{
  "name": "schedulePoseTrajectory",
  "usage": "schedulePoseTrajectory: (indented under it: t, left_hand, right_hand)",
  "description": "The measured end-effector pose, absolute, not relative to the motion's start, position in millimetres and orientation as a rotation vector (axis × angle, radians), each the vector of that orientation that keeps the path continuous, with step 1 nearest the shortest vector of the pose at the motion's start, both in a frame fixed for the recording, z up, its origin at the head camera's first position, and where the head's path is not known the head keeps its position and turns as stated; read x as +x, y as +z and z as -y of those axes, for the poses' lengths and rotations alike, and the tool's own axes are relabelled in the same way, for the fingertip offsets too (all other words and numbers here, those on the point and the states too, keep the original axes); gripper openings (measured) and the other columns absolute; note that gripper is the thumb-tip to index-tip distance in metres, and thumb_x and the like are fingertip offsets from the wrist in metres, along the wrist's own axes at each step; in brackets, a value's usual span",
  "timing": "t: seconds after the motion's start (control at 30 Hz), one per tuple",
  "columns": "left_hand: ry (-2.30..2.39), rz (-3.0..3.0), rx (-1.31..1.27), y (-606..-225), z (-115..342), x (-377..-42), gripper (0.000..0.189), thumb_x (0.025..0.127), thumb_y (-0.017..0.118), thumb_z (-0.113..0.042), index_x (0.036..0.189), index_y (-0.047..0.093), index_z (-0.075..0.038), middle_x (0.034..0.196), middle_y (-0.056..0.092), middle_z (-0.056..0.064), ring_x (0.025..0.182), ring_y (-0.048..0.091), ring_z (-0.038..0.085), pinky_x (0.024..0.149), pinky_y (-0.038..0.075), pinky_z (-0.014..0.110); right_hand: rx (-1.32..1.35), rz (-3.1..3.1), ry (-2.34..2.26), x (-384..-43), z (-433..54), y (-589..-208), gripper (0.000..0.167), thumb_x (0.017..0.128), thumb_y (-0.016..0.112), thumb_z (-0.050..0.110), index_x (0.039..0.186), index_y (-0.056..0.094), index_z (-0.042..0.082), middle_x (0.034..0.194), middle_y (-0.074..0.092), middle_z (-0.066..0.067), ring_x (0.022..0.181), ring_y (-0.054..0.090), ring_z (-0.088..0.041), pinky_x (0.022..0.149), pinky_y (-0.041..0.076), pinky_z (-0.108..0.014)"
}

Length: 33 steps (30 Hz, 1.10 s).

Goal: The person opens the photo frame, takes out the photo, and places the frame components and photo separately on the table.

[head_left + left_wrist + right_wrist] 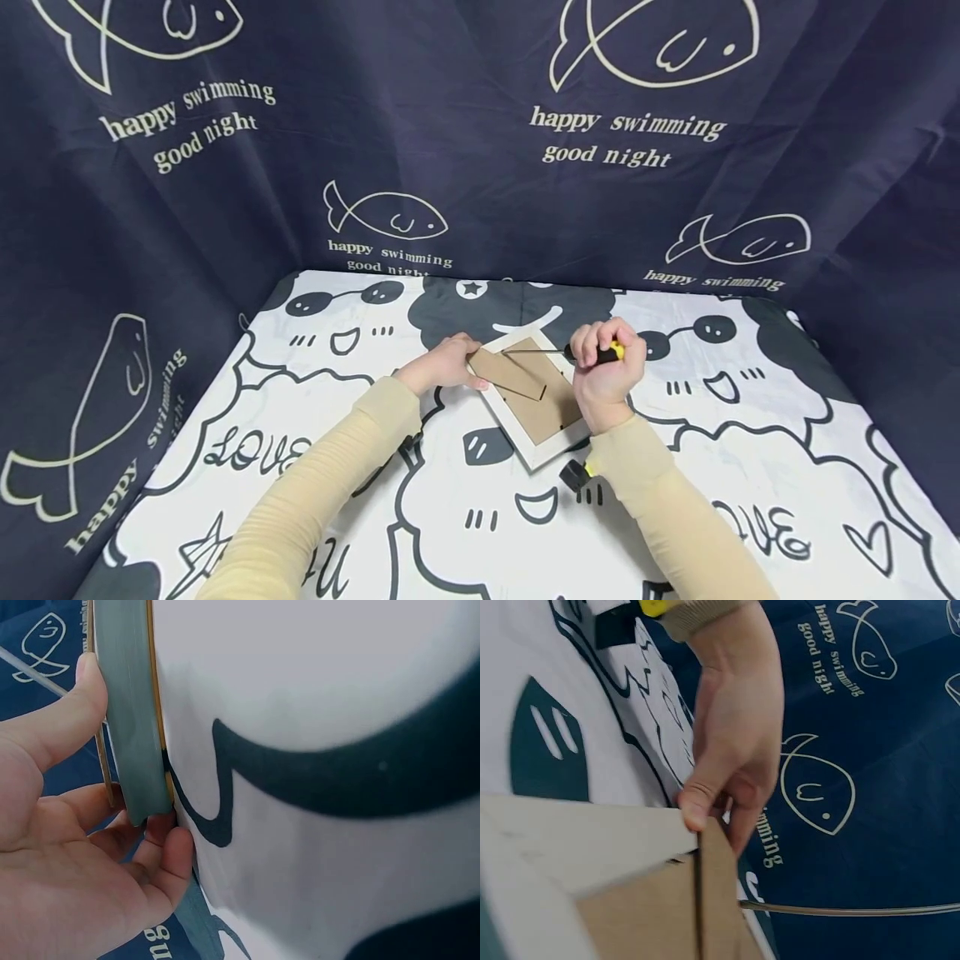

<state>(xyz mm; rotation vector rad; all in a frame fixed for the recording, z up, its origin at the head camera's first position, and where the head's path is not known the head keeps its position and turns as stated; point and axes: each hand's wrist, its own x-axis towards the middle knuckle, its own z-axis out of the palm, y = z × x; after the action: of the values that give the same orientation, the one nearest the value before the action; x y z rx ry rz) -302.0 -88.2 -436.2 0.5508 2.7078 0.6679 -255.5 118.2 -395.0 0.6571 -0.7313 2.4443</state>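
A white picture frame (528, 454) lies face down and slanted on the cloth, its brown backboard (551, 414) showing. Across the backboard runs a brown stand flap (504, 372). My left hand (450, 362) grips the frame's left corner; in the left wrist view the thumb is by the thin flap and the fingers (154, 855) are around the frame's lower end. My right hand (607, 371) holds a screwdriver (538, 352) by its black and yellow handle. Its shaft points left over the backboard, the tip at the flap's upper edge; whether they touch I cannot tell.
A white cloth with black cartoon drawings (337, 483) covers the table. Dark blue curtains (480, 125) with fish prints stand behind it and at both sides. A small black device (575, 476) sits below my right wrist, close to the frame's near edge.
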Motion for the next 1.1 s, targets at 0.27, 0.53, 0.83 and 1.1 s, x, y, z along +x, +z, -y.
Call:
schedulePoseTrajectory:
  t: [0.27,0.53,0.83,1.1]
  left_hand:
    - [0.67,-2.718,0.54,-436.0,87.9,-301.1,0.08,0.074,0.08,-0.035,0.135,0.046,0.003,0.133,0.05,0.016,0.125,0.044,0.033,0.107,0.035,0.041]
    - [0.649,-2.72,0.536,-432.3,87.7,-298.9,0.079,0.075,0.079,-0.035,0.135,0.046,0.003,0.131,0.05,0.016,0.125,0.045,0.032,0.107,0.035,0.041]
    - [0.631,-2.731,0.566,-433.6,87.2,-300.9,0.078,0.075,0.08,-0.034,0.135,0.046,0.004,0.131,0.05,0.017,0.124,0.045,0.033,0.107,0.035,0.041]
    - [0.609,-2.755,0.59,-433.2,87.7,-301.3,0.077,0.075,0.08,-0.034,0.134,0.048,0.004,0.128,0.052,0.017,0.121,0.048,0.031,0.105,0.037,0.039]
  right_hand:
    - [0.639,0.859,2.422,-277.0,-105.6,-374.8,0.036,0.087,0.038,0.013,0.052,0.034,0.008,0.04,0.031,0.001,0.036,0.022,-0.012,0.036,0.013,-0.023]
    - [0.553,1.01,2.382,-293.4,-90.2,-357.8,0.038,0.087,0.03,0.011,0.05,0.038,0.011,0.039,0.034,0.003,0.034,0.026,-0.01,0.034,0.015,-0.024]
    - [0.388,1.112,2.381,-306.8,-75.9,-342.8,0.042,0.089,0.034,0.013,0.048,0.04,0.011,0.037,0.036,0.004,0.031,0.028,-0.008,0.032,0.015,-0.021]
    - [0.202,1.251,2.409,-325.2,-57.2,-328.0,0.042,0.089,0.039,0.013,0.047,0.042,0.009,0.037,0.037,0.002,0.031,0.029,-0.008,0.032,0.018,-0.019]
